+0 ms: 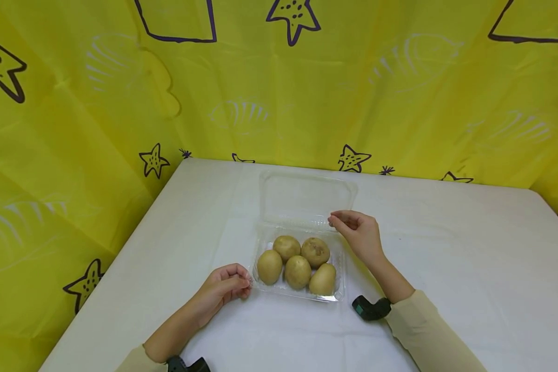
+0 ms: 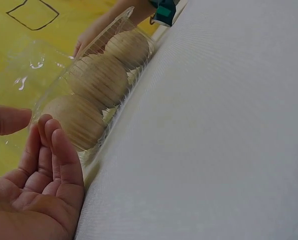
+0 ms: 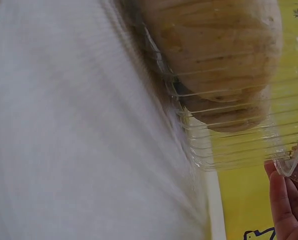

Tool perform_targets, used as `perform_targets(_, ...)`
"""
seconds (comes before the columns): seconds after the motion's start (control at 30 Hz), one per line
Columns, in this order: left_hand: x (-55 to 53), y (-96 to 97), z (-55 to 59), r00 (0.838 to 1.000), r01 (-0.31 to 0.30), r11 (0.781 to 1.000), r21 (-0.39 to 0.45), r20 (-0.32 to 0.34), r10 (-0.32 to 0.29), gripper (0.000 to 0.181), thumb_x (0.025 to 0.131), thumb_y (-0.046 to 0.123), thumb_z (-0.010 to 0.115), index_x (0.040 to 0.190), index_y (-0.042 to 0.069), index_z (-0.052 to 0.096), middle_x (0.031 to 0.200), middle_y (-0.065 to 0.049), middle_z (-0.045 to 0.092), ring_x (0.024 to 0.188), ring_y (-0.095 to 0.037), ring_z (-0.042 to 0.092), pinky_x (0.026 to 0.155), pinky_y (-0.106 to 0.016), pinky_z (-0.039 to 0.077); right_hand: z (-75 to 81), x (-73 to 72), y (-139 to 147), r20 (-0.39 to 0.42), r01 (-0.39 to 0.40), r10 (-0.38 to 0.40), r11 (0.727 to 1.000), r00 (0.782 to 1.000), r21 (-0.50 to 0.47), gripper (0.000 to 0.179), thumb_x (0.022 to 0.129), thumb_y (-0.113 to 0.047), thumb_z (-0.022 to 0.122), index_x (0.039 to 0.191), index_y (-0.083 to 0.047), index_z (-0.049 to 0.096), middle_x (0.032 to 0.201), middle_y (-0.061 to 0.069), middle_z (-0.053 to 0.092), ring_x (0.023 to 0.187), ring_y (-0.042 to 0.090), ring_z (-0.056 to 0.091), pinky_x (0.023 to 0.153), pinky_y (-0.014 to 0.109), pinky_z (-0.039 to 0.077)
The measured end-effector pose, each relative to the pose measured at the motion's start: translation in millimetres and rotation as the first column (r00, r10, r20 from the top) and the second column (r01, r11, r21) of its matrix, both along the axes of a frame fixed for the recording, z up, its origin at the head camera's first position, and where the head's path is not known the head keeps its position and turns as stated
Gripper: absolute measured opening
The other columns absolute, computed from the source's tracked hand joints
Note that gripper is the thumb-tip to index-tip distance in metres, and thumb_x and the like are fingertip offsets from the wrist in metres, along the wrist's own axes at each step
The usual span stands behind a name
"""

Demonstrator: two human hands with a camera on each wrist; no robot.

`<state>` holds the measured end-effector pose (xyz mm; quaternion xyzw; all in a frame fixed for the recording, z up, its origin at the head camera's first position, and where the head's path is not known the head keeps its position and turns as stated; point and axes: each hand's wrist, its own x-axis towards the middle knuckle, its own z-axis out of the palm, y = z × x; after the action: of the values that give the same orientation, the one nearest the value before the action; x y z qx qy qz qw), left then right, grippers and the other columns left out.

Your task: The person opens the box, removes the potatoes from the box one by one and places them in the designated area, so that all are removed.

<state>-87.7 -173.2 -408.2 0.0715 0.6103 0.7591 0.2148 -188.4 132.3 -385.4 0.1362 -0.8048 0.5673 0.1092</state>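
Observation:
A clear plastic clamshell container (image 1: pixel 297 295) lies open on the table, its lid (image 1: pixel 307 199) folded back to the far side. Several potatoes (image 1: pixel 298 272) sit in its base; three of them, one a potato (image 2: pixel 98 80), show through the ribbed wall in the left wrist view. At the base's near left corner, my left hand (image 1: pixel 225 287) pinches the rim between thumb and fingers. My right hand (image 1: pixel 360 235) holds the container's edge at the far right, near the hinge. In the right wrist view, fingers (image 3: pixel 283 200) lie around that clear corner.
A white cloth covers the table (image 1: pixel 455 258). Yellow patterned curtain (image 1: pixel 307 103) hangs behind it and along the left side. A dark wrist camera (image 1: pixel 371 308) sits at the right wrist, another wrist camera (image 1: pixel 188 365) at the left.

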Motion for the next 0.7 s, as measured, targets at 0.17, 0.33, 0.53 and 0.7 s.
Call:
perform_targets(0.17,-0.3,-0.1,-0.7,1.000,-0.001,1.000,0.000,0.003,0.001,0.006,0.088,0.002,0.049,0.087,0.006,0.053,0.082,-0.004,0.058,0.074,-0.012,0.055,0.071,-0.024,0.048,0.0,-1.1,-0.8,0.047,0.005,-0.004,1.000,0.999,-0.020,0.020,0.085,-0.008,0.064,0.096,0.008,0.065,0.087,0.019,0.067,0.074,0.011,0.064,0.066,0.017,0.050)
perform_targets(0.33,-0.6,-0.4,-1.3,1.000,0.001,1.000,0.000,0.005,-0.001,0.005,0.088,0.003,0.050,0.087,0.006,0.054,0.082,-0.003,0.059,0.074,-0.012,0.055,0.071,-0.024,0.048,1.0,-2.1,-2.1,0.096,-0.009,0.014,0.999,0.995,-0.054,0.021,0.086,-0.007,0.063,0.099,0.010,0.063,0.089,0.022,0.065,0.076,0.017,0.065,0.067,0.019,0.051)
perform_targets(0.53,-1.2,-0.4,-2.4,1.000,0.001,1.000,-0.001,0.006,-0.001,0.006,0.089,0.003,0.049,0.087,0.007,0.054,0.082,-0.003,0.059,0.074,-0.011,0.056,0.071,-0.024,0.048,-1.0,-3.8,-3.0,0.160,-0.007,0.024,0.994,0.987,-0.105,0.024,0.086,-0.003,0.062,0.102,0.014,0.060,0.089,0.024,0.065,0.072,0.010,0.064,0.067,0.025,0.052)
perform_targets(0.7,-1.3,-0.6,-3.0,1.000,-0.003,1.000,-0.009,0.007,0.003,0.005,0.089,0.003,0.049,0.087,0.006,0.054,0.082,-0.003,0.058,0.074,-0.012,0.055,0.070,-0.024,0.048,-4.1,-5.7,-3.7,0.182,-0.007,0.031,0.992,0.983,-0.130,0.025,0.085,-0.001,0.062,0.103,0.016,0.058,0.088,0.023,0.065,0.071,0.006,0.064,0.066,0.024,0.052)
